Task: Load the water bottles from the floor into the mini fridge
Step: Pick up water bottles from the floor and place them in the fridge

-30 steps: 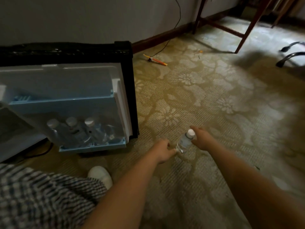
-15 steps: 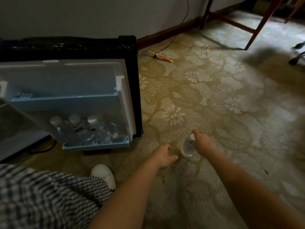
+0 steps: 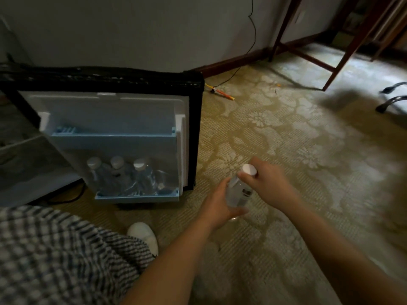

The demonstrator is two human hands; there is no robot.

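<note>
The mini fridge stands open on your left with its door facing you, and the lower door shelf already holds three capped bottles in a row; to the right of them there looks to be a free place, though the clear plastic makes this hard to judge. The carpet around you shows no other bottle. The water bottle you are carrying is in the air between your hands, near the lower right corner of the door. Your left hand is wrapped around its body from below, and your right hand pinches it at the neck, just under the white cap. I would keep the bottle upright, let the left hand take the weight, and bring it over the shelf rail before you lower it, so the bottom does not knock the standing bottles
</note>
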